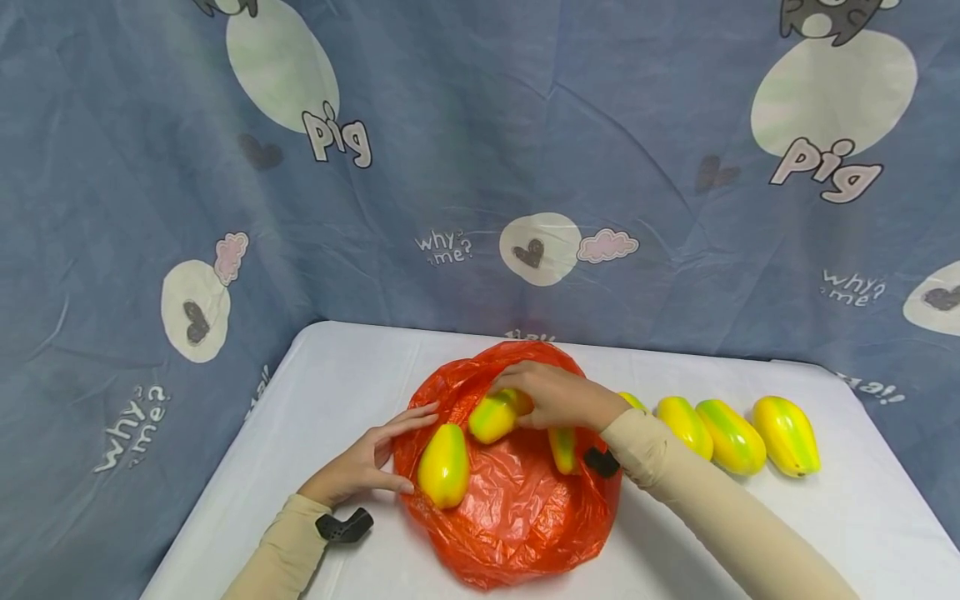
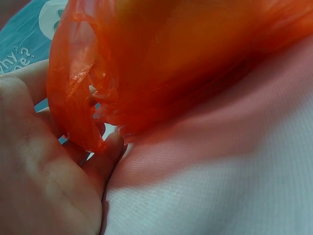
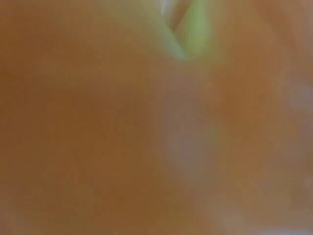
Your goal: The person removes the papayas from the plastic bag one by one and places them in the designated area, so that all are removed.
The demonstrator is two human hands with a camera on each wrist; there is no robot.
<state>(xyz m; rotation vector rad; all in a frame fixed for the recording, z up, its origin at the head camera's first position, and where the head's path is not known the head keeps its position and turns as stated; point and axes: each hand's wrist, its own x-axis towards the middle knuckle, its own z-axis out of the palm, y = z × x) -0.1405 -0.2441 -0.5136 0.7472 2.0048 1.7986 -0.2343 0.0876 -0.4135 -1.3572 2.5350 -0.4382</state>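
A red plastic bag (image 1: 517, 492) lies spread with its mouth upward on the table. Inside its left wall is a yellow-green papaya (image 1: 444, 467). My right hand (image 1: 551, 396) reaches over the bag and grips another papaya (image 1: 492, 418) near the back wall. Partly covered by the right wrist, a third papaya (image 1: 562, 450) shows at the bag's right side. At the left rim, my left hand (image 1: 375, 454) touches the bag with fingers spread and thumb apart. Thin red film (image 2: 73, 83) hangs against those fingers in the left wrist view. Blurred orange fills most of the right wrist view.
Right of the bag, three papayas (image 1: 726, 437) lie in a row on the white table (image 1: 352, 367), with part of another papaya (image 1: 632, 401) showing behind the right forearm. A blue printed curtain (image 1: 450, 167) hangs behind the table's far edge.
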